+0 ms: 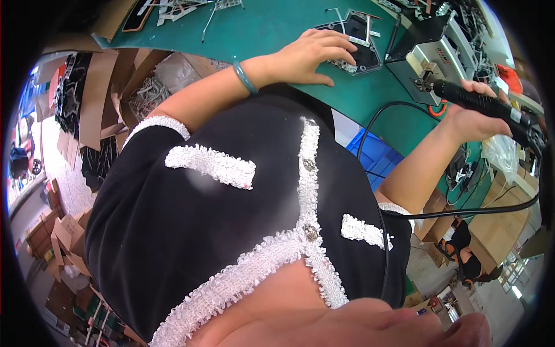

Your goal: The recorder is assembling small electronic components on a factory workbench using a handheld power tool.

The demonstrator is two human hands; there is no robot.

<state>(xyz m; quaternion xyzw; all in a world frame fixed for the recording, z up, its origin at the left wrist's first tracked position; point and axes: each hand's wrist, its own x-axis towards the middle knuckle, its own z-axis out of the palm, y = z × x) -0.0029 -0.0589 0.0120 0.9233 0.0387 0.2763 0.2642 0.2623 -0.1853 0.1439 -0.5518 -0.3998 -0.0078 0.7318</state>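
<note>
My left hand lies on the green tabletop with its fingers stretched apart. Its fingertips touch the near left side of a flat black plate-like part, which carries thin pale metal strips. My right hand is wrapped round a black corded power screwdriver, held nearly level. The driver's tip end meets the front of a grey and black box-shaped screw feeder; whether a screw is on the bit is too small to tell.
A black cable loops from the driver side past my body. Loose metal pieces and a phone lie at the far left. A cardboard box stands left, a blue crate below the table edge, a plastic bag at right.
</note>
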